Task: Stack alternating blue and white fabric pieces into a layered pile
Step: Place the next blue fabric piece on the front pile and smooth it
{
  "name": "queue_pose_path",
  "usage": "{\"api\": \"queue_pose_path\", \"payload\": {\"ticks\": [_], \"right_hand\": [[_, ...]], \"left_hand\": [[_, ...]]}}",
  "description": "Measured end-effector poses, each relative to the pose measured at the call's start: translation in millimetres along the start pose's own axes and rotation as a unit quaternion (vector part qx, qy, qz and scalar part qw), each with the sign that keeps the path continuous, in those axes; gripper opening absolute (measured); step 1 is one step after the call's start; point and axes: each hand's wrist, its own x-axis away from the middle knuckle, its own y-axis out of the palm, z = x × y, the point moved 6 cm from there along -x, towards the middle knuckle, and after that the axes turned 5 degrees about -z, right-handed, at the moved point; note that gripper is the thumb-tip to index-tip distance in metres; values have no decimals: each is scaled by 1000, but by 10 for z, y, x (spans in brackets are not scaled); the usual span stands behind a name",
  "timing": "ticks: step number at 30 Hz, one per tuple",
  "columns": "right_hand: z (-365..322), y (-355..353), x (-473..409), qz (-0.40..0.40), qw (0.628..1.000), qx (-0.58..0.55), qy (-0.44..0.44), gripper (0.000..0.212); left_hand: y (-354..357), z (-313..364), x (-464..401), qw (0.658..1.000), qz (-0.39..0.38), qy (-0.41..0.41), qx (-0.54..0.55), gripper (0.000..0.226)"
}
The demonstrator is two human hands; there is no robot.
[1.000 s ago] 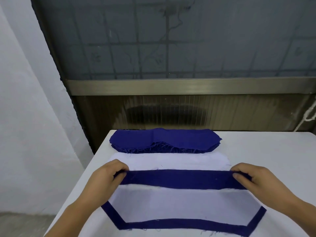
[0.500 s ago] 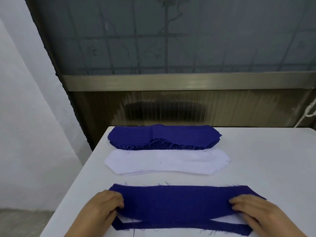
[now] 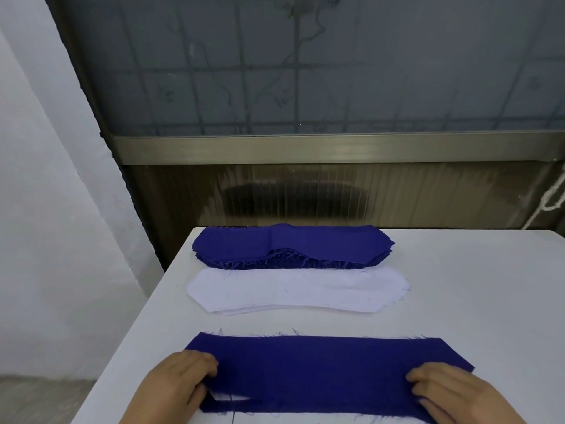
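Note:
A blue fabric piece (image 3: 321, 371) lies flat on top of the layered pile at the near edge of the white table (image 3: 474, 286). A sliver of white cloth (image 3: 232, 396) shows under its left end. My left hand (image 3: 180, 384) holds the left end with curled fingers. My right hand (image 3: 452, 390) holds the right end the same way. Further back lies a stack of white pieces (image 3: 296, 290), and behind it a thicker stack of blue pieces (image 3: 293, 246) with frayed edges.
The table's left edge drops off to the floor beside a white wall (image 3: 55, 209). A dark window and metal sill (image 3: 336, 148) stand behind the table. A white cord (image 3: 553, 197) hangs at the far right.
Both hands drew the blue piece toward me and laid it flat on the near pile, covering the white layer. The view tilted so the two back stacks show in full.

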Motion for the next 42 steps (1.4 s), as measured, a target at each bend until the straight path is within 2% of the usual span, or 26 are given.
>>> {"api": "queue_pose_path", "payload": {"ticks": [3,6,8,9,11,13,15,16,19,20,22,23,25,27,30,34,36,38,42], "right_hand": [[-28,13,33,11,998,51,-23,72],[-38,35,68,-2,995,86,-50,73],[-30,42,75,-25,996,65,-50,73],[-25,34,72,-37,997,48,-44,73],[-16,23,75,-62,998,14,-26,70],[38,10,119,-94,993,-66,22,53],[62,-38,148,-93,983,-153,47,22],[88,-42,156,-86,982,-156,54,21],[126,-20,142,-89,987,-117,68,46],[150,-33,109,-108,985,-112,73,42],[162,-62,23,-152,980,-108,72,14],[193,-45,-11,-180,975,-101,82,12],[291,-15,-104,-195,966,-114,122,19],[451,24,-288,-169,963,-144,153,21],[688,165,-776,-129,963,-147,186,13],[1023,424,-1433,-96,955,-141,241,15],[1159,536,-1681,-96,952,-140,254,18],[1271,657,-1824,-112,947,-145,264,24],[1394,883,-1860,-167,939,-137,268,31]], "left_hand": [[23,-39,27,1000,20,-18,10,29],[8,-39,50,999,14,-28,25,17],[41,-96,62,998,-9,-52,38,40],[38,-117,70,996,-24,-64,51,41],[10,-55,109,996,-41,-36,70,18],[10,-77,118,994,-55,-57,69,33],[6,-94,124,995,-14,-64,71,42],[11,-69,116,996,-6,-57,71,43],[35,-32,77,997,14,-28,66,44],[22,-29,59,998,12,-26,65,39],[1,-29,13,998,-10,-15,62,22],[-3,-30,-18,998,-26,-13,47,15],[-14,-69,-135,997,-67,-36,15,16],[-20,-108,-305,995,-74,-68,8,14],[-29,-63,-741,995,-19,-98,27,7],[-23,12,-1530,991,54,-119,42,28],[21,14,-1911,988,60,-123,69,35],[128,-10,-2222,988,35,-122,86,40],[442,-180,-2471,985,-74,-134,75,48]]}}
